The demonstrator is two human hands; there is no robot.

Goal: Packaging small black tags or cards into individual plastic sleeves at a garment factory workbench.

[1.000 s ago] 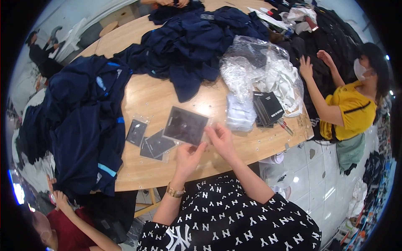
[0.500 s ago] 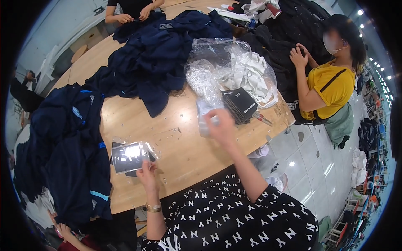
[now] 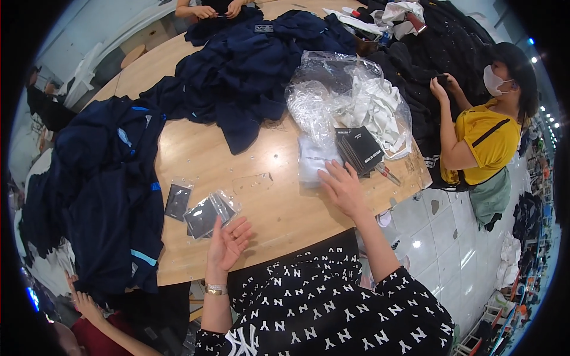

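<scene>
While the right hand [image 3: 342, 186] splays its fingers beside the card stack [image 3: 359, 147], bagged cards [image 3: 200, 218] lie leftward. By these, the left hand [image 3: 225, 248] gapes.

Sleeved dark cards [image 3: 200, 219], flat, overlapping, fanned black card stack [image 3: 361, 144], beside translucent sleeves [image 3: 313, 159]

the head view looks down, wide-angled, across the nearby wooden table [image 3: 285, 210].
</scene>
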